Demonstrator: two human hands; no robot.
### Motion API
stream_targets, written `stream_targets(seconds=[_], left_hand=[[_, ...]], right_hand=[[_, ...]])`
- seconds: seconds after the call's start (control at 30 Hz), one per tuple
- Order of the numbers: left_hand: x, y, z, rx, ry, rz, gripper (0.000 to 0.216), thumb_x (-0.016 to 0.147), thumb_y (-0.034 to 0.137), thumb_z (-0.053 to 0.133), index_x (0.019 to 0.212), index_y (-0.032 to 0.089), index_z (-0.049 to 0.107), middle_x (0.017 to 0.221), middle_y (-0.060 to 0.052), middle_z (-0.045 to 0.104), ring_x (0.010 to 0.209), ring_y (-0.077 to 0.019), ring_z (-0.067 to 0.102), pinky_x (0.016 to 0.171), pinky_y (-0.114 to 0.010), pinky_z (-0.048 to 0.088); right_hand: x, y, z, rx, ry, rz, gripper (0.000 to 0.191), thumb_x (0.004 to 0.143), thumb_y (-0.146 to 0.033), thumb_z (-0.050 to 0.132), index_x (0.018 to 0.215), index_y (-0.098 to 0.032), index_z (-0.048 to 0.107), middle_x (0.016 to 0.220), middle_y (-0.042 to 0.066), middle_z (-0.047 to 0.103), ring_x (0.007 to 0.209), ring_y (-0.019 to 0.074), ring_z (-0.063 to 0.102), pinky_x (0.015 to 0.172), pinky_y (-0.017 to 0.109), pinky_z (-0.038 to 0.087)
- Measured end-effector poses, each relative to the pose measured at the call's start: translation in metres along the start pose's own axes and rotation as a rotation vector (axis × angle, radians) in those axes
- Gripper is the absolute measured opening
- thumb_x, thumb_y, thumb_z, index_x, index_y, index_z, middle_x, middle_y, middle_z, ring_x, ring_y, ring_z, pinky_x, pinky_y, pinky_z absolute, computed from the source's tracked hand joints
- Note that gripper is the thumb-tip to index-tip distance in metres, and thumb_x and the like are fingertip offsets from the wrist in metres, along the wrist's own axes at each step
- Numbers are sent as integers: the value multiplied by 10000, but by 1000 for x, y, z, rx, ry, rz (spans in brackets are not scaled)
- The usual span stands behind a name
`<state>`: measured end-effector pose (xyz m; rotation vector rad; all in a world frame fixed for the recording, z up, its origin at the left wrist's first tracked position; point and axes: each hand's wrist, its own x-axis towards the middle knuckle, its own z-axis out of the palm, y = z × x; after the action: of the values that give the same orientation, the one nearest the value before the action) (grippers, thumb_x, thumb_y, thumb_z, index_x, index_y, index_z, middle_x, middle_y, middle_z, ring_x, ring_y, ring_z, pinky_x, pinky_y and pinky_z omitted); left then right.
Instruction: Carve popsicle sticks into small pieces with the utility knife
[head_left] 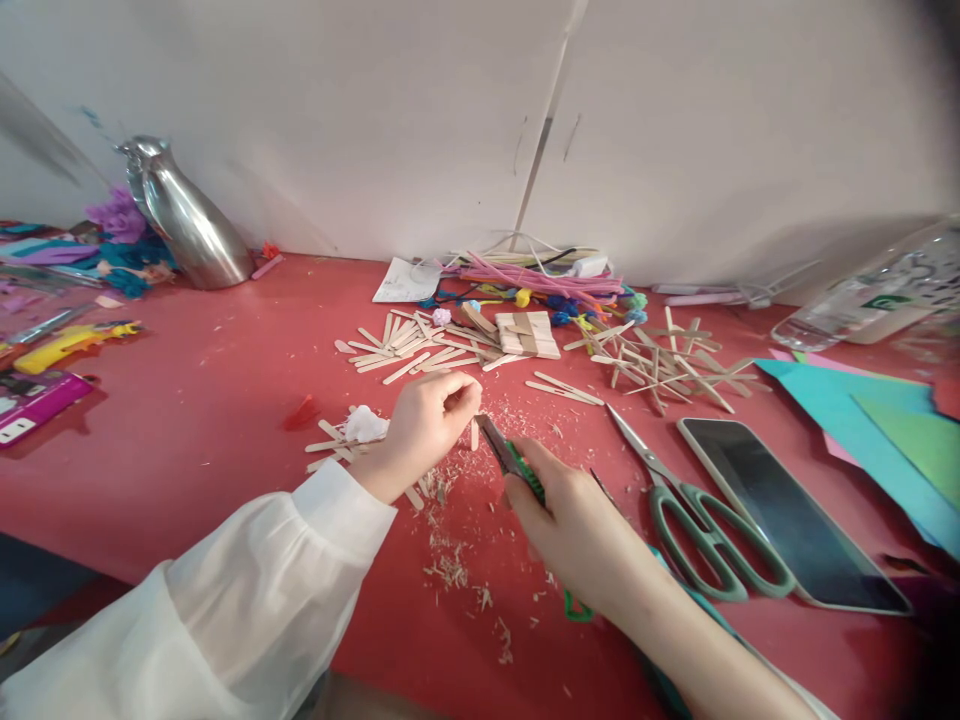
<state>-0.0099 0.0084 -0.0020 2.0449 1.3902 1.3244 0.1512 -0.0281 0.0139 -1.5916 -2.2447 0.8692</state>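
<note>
My left hand point(433, 420) is closed in a pinch on a small wooden craft stick point(474, 434), whose short end shows below the fingertips. In my right hand point(564, 510) is a green utility knife point(528, 468), gripped by its handle. Its dark blade points up and left, close beside the stick; whether it touches, I cannot tell. Pale wood shavings point(450, 568) lie scattered on the red table beneath both hands. More craft sticks point(330, 446) lie partly under my left wrist, by a white crumpled lump point(364, 424).
Grey-green scissors point(705, 530) and a phone point(787, 510) lie right of my right hand. Behind are loose craft sticks point(401, 345), a stick bundle point(527, 334) and pipe cleaners point(540, 280). A steel jug point(191, 215) stands back left; coloured paper point(862, 430) and a plastic bottle point(877, 285) are right.
</note>
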Motion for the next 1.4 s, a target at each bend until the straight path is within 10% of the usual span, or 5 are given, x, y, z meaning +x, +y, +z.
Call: stream_targets(seconds=[1.4], left_hand=[[2,-1,-1,-50,-17,-37,247,871,189,449,647,171,552,592,4,619,600,-109,602,551,-195,467]], right_hand=[[-2,0,2,-130,69,-45,310,810,-205,323,1036,-120,517,424,-53,409,368,126,397,406,212,225]])
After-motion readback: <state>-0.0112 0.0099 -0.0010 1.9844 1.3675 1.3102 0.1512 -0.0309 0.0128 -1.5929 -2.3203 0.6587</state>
